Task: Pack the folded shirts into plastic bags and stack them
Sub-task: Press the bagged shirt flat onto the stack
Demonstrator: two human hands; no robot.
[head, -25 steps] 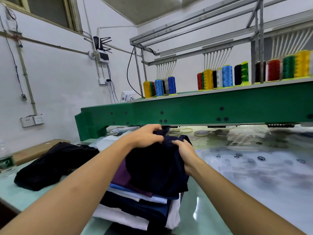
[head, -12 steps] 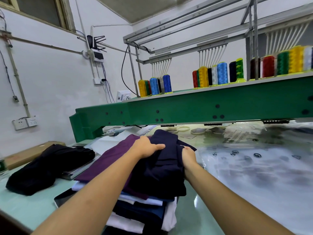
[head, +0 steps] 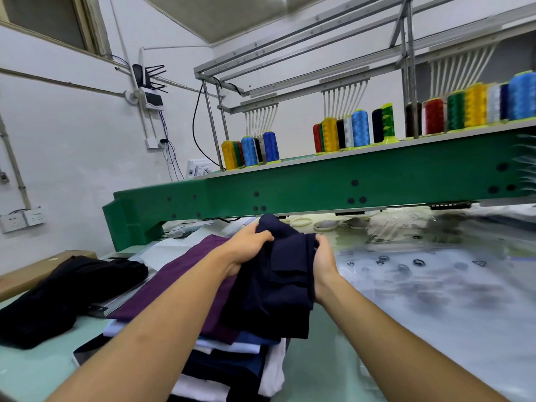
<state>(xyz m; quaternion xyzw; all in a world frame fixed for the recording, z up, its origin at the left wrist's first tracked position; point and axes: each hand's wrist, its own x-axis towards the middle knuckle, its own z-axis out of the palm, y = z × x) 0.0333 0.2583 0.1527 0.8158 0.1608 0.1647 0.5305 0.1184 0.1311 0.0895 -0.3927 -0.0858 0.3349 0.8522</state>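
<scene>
Gripping navy shirt (head: 278,288) between both hands (head: 250,250)

The table (head: 324,367) bears a shirt stack (head: 232,369), black garment (head: 66,294), plastic bags (head: 435,285).

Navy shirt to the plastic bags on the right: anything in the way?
Nothing visible. The left hand and right hand grip the navy shirt over the stack; only bare table lies between it and the plastic bags.

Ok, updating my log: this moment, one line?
navy shirt: held over stack | left hand: grips shirt | right hand: grips shirt
</scene>
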